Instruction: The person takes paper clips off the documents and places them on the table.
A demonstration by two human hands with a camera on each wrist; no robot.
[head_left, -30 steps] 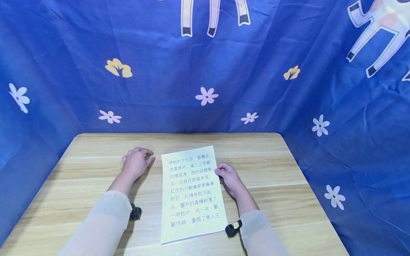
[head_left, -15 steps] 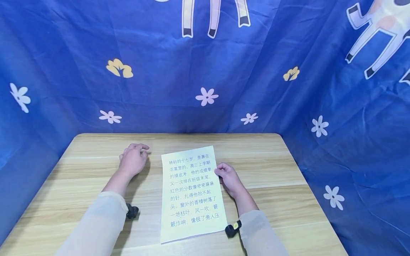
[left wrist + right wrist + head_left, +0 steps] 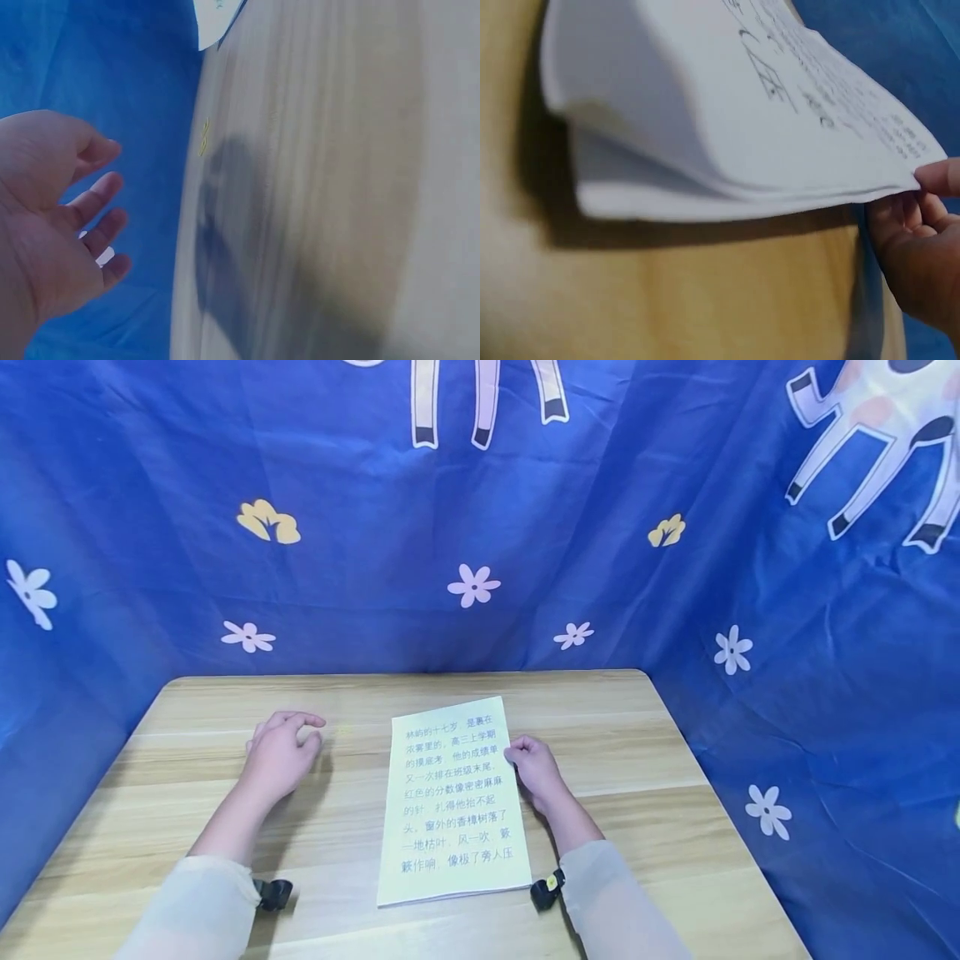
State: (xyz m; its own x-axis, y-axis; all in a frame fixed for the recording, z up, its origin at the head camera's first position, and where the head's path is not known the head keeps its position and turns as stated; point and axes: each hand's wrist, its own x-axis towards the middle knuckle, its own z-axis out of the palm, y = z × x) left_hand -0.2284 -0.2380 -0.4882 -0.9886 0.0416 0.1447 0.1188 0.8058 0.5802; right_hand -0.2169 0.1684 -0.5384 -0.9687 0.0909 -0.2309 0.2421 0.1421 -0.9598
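Observation:
A stack of paper sheets (image 3: 453,802) printed with Chinese text is held at its right edge by my right hand (image 3: 536,770). In the right wrist view the thumb lies on top of the sheets (image 3: 727,142) and curled fingers sit beneath; the near edges fan apart above the table. My left hand (image 3: 283,753) is left of the paper, over the table, fingers loosely bent with nothing in them. Just right of its fingertips a small thin yellow loop, like a twisted rubber band (image 3: 344,731), lies on the wood; the left wrist view shows this yellow band (image 3: 204,136) too.
The light wood table (image 3: 637,827) reaches back to a blue curtain (image 3: 360,543) with flowers and animal legs on it, which also closes off both sides. A black wrist camera (image 3: 273,893) sits at the left cuff, another black camera (image 3: 546,891) at the right.
My left hand has drawn back to the left, away from the paper. The yellow band, by its fingertips a second ago, now lies uncovered. My right hand still holds the paper's edge.

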